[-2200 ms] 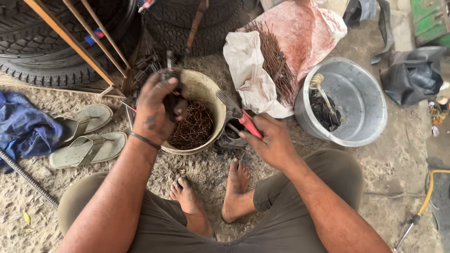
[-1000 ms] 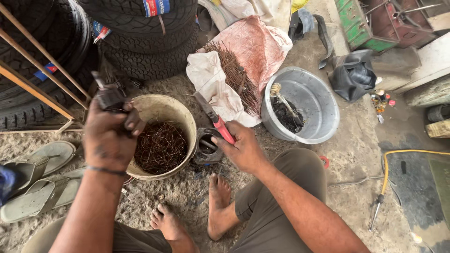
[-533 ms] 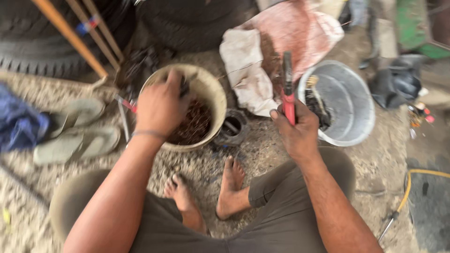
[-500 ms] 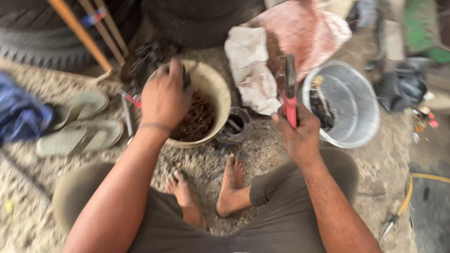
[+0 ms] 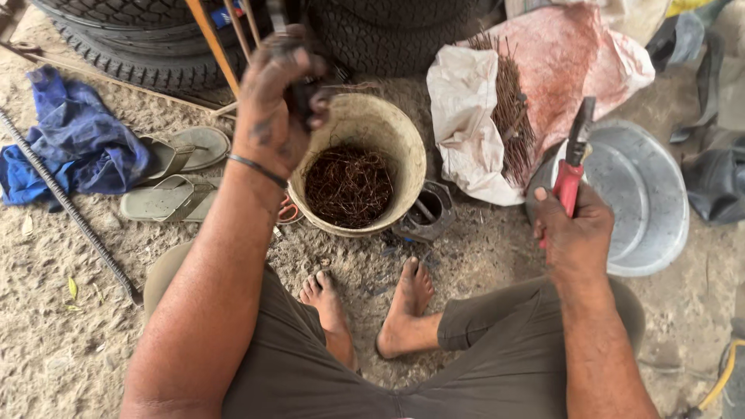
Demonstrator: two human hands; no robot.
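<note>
We look down on a sandy, gravelly floor (image 5: 70, 349) in flat daylight. Taking the stacked black tyres (image 5: 388, 35) at the top as our landmark, a blue cloth (image 5: 74, 147) lies crumpled to their lower left, with a pair of grey-green sandals (image 5: 174, 178) just beside it. A ribbed steel bar (image 5: 70, 209) runs slantwise below the cloth. Well to the tyres' right a dark bag (image 5: 714, 186) slumps on the ground.

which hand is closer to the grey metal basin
Right. The right hand, holding red-handled pliers, overlaps the basin's left rim; the left hand is raised beside the bucket, far across.
</note>
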